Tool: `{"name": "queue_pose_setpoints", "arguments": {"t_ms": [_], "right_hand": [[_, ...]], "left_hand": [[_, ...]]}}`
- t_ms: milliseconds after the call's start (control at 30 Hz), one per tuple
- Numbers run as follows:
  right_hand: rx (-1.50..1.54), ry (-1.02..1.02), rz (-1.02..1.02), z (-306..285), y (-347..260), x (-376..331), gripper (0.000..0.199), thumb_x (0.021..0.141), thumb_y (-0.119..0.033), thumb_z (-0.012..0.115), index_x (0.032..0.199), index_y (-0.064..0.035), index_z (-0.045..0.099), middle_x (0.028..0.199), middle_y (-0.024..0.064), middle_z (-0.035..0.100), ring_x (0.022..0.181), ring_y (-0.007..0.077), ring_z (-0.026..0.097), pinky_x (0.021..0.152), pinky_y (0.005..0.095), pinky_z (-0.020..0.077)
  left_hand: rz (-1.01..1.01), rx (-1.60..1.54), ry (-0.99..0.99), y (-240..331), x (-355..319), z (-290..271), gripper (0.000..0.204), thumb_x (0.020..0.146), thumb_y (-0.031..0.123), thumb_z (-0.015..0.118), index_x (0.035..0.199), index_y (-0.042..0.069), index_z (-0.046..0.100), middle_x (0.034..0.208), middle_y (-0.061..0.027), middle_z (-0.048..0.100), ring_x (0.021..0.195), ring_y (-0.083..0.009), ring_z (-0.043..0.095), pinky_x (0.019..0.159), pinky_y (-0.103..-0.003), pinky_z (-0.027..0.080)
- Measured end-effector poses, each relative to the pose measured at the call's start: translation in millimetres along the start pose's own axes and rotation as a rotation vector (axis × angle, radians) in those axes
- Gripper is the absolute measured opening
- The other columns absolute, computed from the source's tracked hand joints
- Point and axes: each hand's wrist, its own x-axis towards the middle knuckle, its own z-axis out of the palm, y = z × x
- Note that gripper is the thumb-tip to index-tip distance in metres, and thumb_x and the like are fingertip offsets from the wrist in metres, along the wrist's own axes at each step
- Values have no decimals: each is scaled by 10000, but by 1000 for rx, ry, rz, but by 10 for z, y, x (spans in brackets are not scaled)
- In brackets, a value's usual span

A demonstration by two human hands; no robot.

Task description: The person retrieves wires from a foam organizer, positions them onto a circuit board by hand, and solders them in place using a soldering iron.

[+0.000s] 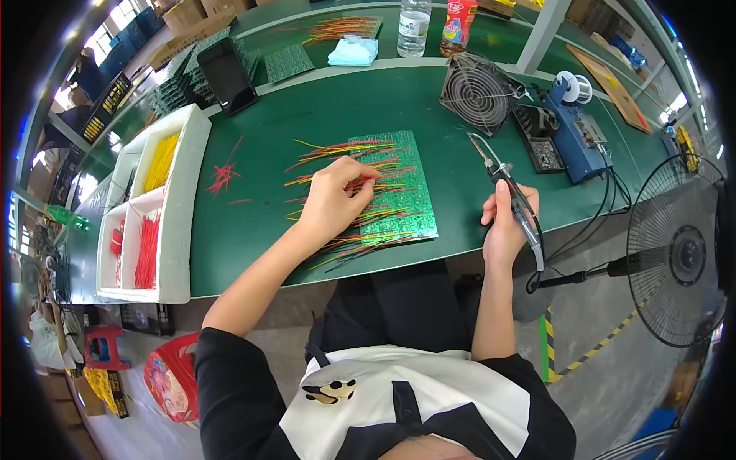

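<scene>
A green circuit board panel (pixel 406 215) lies on the green bench, covered with several red, yellow and green wires (pixel 337 149) fanned out to its left. My left hand (pixel 333 199) rests on the panel, fingertips pinching wires near its middle. My right hand (pixel 506 222) hovers to the right of the panel, closed around a soldering iron (pixel 498 172) whose tip points up and away, off the board. Its black cable runs down past my wrist.
A white divided tray (pixel 180 222) with yellow and red wires stands at the left. Loose red wires (pixel 224 178) lie near it. A small metal fan (pixel 479 92), a blue soldering station (pixel 579 134), a black tablet (pixel 228 75), two bottles (pixel 414 27) and a floor fan (pixel 678 253) surround the bench.
</scene>
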Motion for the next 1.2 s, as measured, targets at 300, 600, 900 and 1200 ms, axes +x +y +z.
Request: {"name": "queue_pose_setpoints", "arguments": {"t_ms": [300,600,900,1200], "right_hand": [[-1,7,-11,-17,18,4,176,863,-108,593,864,-10,446,581,66,534,424,76,449,422,190,358],[-45,2,-26,6,17,13,171,865,-108,591,876,-8,453,590,72,542,433,81,469,435,189,376],[-59,-167,114,-13,-81,-243,157,841,-96,613,841,-15,479,562,58,541,405,66,448,390,185,339],[-15,-260,186,10,-93,-298,172,827,-92,631,818,-37,468,543,38,527,401,46,436,363,171,317]], "left_hand": [[-3,-19,-8,-36,-27,25,123,740,7,620,848,44,667,791,-31,592,489,-72,372,446,-223,311],[20,2,7,-39,-34,19,127,741,2,620,849,43,672,794,-31,591,499,-74,389,447,-223,318],[12,3,-1,-39,-33,20,132,742,2,622,856,43,673,754,-32,555,520,-90,416,467,-231,342],[10,-16,-5,-48,-38,28,149,745,0,627,875,51,680,776,-33,568,551,-90,449,485,-228,365]]}}
